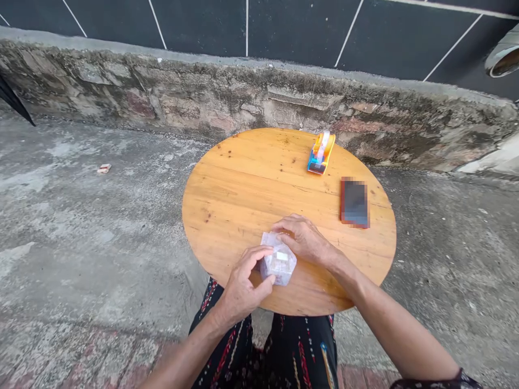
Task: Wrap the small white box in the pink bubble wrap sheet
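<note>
A small clear plastic box (279, 263) with pale contents rests on the near part of a round wooden table (243, 183). My left hand (242, 286) grips its left side, thumb and fingers curled round it. My right hand (302, 237) lies over its top right, fingers bent and pressing on the lid. Both hands are closed on the box.
An orange and blue tape dispenser (321, 153) stands at the table's far edge. A phone (354, 202) lies flat on the right side. A low rough stone ledge (259, 97) runs behind the table. Concrete floor surrounds it; my patterned dark clothing (292, 351) shows below.
</note>
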Demonstrator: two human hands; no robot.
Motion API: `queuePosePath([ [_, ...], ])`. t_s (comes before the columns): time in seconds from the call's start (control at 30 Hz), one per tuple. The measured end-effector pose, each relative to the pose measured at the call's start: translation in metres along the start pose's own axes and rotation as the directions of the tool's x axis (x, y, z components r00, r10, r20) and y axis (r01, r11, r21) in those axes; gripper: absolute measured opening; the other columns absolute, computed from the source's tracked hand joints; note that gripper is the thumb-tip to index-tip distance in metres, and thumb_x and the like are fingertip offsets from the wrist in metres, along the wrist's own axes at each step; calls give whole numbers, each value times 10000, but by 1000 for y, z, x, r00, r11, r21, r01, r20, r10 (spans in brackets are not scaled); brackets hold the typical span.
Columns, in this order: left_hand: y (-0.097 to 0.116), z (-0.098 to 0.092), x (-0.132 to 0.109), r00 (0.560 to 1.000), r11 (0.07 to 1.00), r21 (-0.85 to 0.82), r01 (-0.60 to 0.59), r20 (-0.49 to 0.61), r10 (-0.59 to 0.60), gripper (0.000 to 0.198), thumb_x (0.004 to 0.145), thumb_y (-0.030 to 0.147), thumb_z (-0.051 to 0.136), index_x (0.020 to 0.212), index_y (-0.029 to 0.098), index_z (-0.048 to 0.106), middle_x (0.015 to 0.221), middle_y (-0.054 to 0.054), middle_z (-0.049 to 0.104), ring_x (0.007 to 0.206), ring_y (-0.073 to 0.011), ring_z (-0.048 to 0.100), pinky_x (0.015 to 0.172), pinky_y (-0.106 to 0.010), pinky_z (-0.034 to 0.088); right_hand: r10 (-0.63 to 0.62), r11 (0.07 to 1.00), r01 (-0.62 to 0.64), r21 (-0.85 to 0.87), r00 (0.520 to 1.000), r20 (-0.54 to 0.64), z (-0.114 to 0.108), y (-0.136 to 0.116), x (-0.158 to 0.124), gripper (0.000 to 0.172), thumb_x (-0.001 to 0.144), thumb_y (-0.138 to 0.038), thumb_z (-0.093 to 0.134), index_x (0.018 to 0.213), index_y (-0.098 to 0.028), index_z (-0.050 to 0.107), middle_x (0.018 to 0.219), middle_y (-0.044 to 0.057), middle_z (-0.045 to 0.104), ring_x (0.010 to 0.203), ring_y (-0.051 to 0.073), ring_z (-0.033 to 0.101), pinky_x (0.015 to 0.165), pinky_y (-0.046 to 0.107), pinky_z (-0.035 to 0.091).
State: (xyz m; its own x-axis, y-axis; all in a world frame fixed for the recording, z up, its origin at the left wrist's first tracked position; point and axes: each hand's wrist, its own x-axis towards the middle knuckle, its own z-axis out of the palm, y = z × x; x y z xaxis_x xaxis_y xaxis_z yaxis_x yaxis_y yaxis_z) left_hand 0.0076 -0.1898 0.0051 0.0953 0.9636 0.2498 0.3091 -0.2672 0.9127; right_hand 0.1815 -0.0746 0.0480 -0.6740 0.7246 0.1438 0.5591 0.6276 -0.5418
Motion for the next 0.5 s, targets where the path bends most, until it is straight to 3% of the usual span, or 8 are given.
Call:
queuePosePath([
  [0.17,-1,1,0,999,999,22,-48,-14,48,460,749,95,589,1186,232,545,1231,-79,595,1177,-242,536,1008,-443,455,-53,998,55,-35,997,58,6,6,5,198,861,-117,553,969,-207,693,926,44,717,870,186,599,819,346,417],
  [0.33,-3,3,0,995,995,42,-95,-38,96,498,721,77,594,1188,239,537,1228,-73,586,1197,-248,510,1028,-456,434,-93,996,93,-8,995,26,12,10,7,170,905,-169,536,922,-216,698,877,29,725,838,173,604,823,336,396],
  [0.5,-4,4,1,992,992,45,-119,-29,120,507,714,64,588,1187,236,530,1237,-70,582,1210,-241,506,1049,-452,420,-102,995,101,11,992,74,14,12,9,158,896,-155,553,926,-222,693,898,13,730,883,177,611,835,335,378],
])
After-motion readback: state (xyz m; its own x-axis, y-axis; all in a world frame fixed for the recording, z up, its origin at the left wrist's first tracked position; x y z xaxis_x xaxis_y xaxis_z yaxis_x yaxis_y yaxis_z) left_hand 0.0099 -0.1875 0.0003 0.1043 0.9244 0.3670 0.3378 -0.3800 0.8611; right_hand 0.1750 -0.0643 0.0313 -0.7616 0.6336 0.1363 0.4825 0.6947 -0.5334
